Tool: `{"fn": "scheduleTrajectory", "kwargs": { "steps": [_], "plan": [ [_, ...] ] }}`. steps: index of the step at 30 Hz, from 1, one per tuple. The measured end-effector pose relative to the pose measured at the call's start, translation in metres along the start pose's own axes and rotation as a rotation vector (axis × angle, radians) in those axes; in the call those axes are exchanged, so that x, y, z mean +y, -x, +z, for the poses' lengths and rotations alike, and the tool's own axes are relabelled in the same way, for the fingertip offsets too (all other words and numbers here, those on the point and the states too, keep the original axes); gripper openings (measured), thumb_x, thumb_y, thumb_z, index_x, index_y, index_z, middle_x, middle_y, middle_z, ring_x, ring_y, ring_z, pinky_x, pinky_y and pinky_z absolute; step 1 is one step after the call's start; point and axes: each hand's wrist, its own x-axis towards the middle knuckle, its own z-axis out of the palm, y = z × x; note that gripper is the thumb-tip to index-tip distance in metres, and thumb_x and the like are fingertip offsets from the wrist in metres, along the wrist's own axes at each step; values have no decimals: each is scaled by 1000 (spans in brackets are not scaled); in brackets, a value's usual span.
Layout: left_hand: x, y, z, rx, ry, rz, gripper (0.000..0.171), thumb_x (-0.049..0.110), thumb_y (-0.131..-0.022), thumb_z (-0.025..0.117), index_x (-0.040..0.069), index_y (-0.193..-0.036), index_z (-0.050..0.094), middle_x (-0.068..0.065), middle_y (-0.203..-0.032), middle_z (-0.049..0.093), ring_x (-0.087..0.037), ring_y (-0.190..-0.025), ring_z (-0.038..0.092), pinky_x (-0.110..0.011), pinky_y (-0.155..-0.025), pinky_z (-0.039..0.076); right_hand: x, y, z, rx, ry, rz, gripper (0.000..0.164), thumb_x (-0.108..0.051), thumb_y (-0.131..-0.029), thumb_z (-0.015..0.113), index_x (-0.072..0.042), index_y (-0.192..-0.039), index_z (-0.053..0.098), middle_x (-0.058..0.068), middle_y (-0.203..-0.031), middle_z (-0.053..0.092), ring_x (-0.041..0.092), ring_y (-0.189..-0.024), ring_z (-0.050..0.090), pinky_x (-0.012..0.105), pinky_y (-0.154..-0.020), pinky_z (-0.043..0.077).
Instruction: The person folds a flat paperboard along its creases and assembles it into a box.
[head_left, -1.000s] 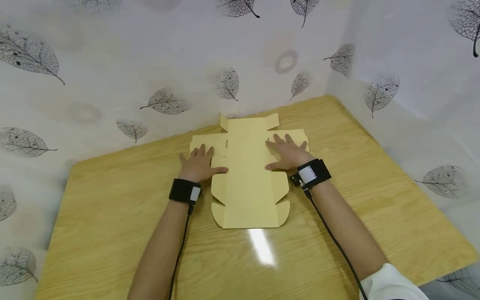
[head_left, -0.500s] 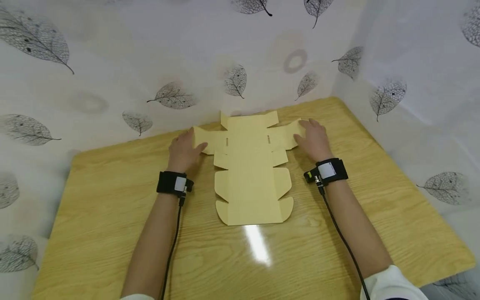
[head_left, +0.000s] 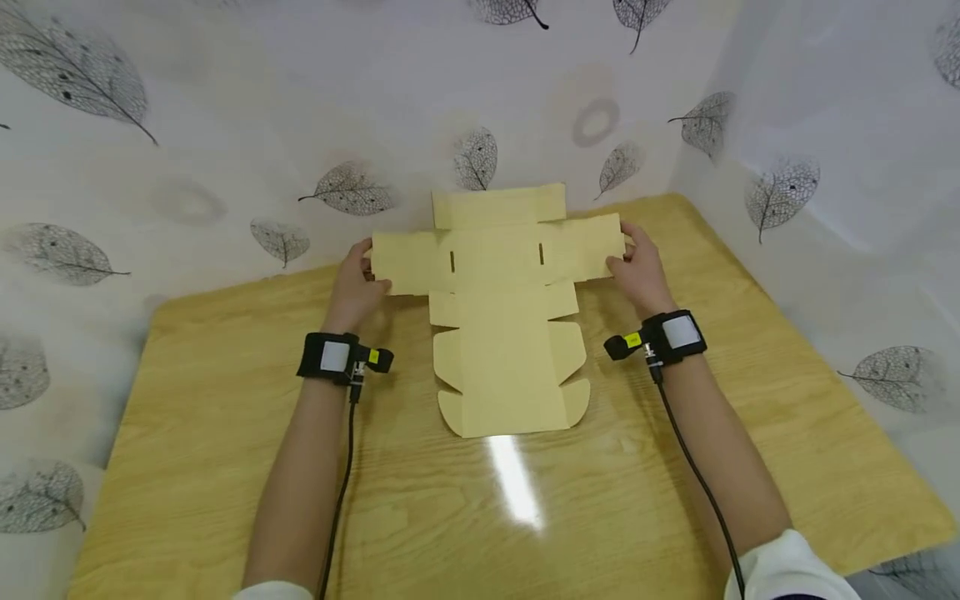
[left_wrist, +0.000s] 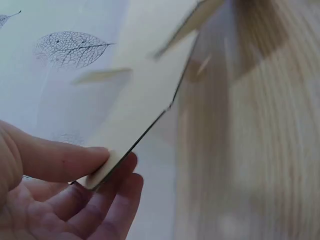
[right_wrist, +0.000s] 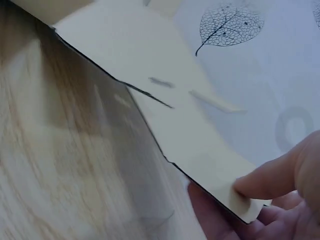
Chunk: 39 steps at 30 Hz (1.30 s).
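A pale yellow die-cut cardboard box blank [head_left: 506, 350] lies unfolded in the head view, its far part raised off the table and the far end panel tilted up. My left hand [head_left: 354, 287] pinches the outer edge of its left side flap [head_left: 408, 262]; in the left wrist view the thumb [left_wrist: 75, 161] is on top and the fingers underneath. On the other side my right hand [head_left: 641, 271] pinches the outer edge of the right side flap [head_left: 585, 248], thumb [right_wrist: 270, 175] on its face and fingers behind. Two narrow slots show near the flap creases.
The wood-grain table [head_left: 225, 433] spreads under the blank. Behind and to the right stands a white wall [head_left: 405, 92] with a leaf pattern. A black cable [head_left: 693, 483] runs along each forearm from the wrist strap.
Both hands have gone from lying flat on the side flaps to pinching their outer ends. The blank's far part has risen, and its far end panel has tipped up.
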Motion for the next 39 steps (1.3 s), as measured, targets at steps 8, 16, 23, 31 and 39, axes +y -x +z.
{"fn": "scheduleTrajectory", "kwargs": {
  "steps": [8, 16, 23, 31, 39],
  "plan": [
    [-1, 7, 1, 23, -222, 32, 52, 0, -101, 58, -3, -151, 45, -23, -112, 49, -34, -95, 45, -47, -83, 39, 5, 3, 1, 122, 184, -82, 39, 8, -97, 58, 5, -136, 53, 18, -98, 59, 16, -83, 49, 22, -70, 40],
    [1, 1, 10, 33, -190, 122, 55, -6, -100, 61, 8, -152, 52, -25, -149, 56, -44, -131, 56, -53, -96, 49, 7, 4, -2, 71, 449, -133, 46, 3, -99, 62, 7, -144, 50, 14, -96, 46, 30, -85, 47, 40, -74, 39],
    [7, -2, 14, 6, -227, 165, 51, -6, -101, 60, 8, -150, 56, -22, -157, 52, -46, -139, 54, -38, -71, 46, -14, 10, -4, 108, 419, -216, 52, -2, -103, 55, 0, -154, 45, 26, -135, 60, 42, -118, 58, 52, -97, 49],
    [11, 0, 16, -1, -225, 201, 47, -6, -100, 62, 7, -145, 59, -20, -154, 56, -43, -142, 54, -49, -90, 56, -67, 29, 38, 144, 532, -658, 53, -2, -103, 53, -3, -156, 47, 17, -166, 43, 39, -157, 33, 57, -133, 13],
    [12, 4, 21, -38, -254, 201, 46, -7, -99, 62, 5, -143, 58, -21, -153, 57, -42, -145, 51, -58, -112, 50, -66, 42, 62, 8, 752, -635, 46, -20, -109, 57, -10, -154, 52, 13, -151, 61, 40, -150, 41, 66, -130, 0]
  ]
}}
